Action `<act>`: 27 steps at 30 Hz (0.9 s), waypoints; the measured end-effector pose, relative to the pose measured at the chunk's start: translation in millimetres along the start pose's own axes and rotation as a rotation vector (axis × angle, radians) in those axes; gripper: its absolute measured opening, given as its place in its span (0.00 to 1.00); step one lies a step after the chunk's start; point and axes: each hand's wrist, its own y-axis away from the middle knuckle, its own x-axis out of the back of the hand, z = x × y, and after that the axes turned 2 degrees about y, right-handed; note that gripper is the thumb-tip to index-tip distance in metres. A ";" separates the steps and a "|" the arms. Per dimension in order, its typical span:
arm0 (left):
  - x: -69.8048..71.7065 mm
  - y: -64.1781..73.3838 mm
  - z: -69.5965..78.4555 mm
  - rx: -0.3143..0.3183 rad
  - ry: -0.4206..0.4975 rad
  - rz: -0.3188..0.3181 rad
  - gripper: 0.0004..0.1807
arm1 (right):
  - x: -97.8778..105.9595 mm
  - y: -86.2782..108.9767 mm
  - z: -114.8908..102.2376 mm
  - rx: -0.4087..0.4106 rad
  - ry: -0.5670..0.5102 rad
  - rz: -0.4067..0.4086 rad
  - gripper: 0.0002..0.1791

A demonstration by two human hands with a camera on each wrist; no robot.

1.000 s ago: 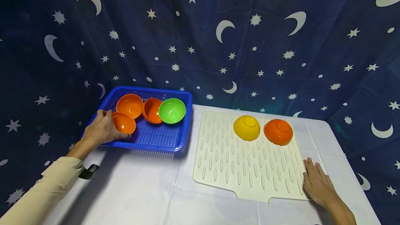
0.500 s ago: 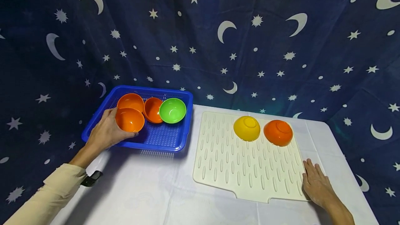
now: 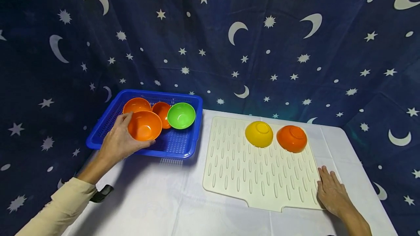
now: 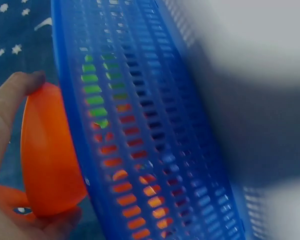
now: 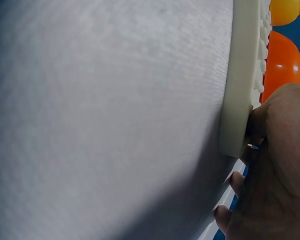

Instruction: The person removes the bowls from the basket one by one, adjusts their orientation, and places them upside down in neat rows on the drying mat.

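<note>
My left hand [image 3: 122, 137] grips an orange bowl [image 3: 145, 126] by its side, mouth up, over the front left of the blue basket [image 3: 193, 145]. In the left wrist view the orange bowl [image 4: 47, 150] is between thumb and fingers, beside the basket wall [image 4: 97, 195]. Behind it in the basket are an orange bowl [image 3: 137, 104], a second orange bowl [image 3: 160, 112] and a green bowl [image 3: 181, 115]. My right hand [image 3: 334, 194] lies with straight fingers at the right edge of the cream drying mat [image 3: 236, 174]; the right wrist view shows it against the mat edge [image 5: 240, 85].
Upside down on the mat's far part sit a yellow bowl [image 3: 258, 136] and an orange bowl [image 3: 291, 140]. A white cloth [image 3: 147, 199] covers the table. Dark blue fabric [image 3: 210, 28] with moons and stars hangs behind and at the sides.
The left hand has lifted the orange bowl and carried it rightward inside the basket area, so it now partly covers the bowls behind. The right hand stays by the mat.
</note>
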 end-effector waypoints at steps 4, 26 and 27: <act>-1.5 3.0 8.9 -0.011 0.028 0.008 0.67 | -1.2 0.1 1.2 -0.005 0.008 -0.004 0.31; -11.4 12.7 41.3 -0.030 0.155 -0.042 0.68 | 0.4 -0.2 -2.6 -0.018 0.035 -0.014 0.30; -11.7 13.0 42.8 -0.028 0.160 -0.041 0.69 | 0.9 -0.3 -2.4 -0.017 0.038 -0.014 0.30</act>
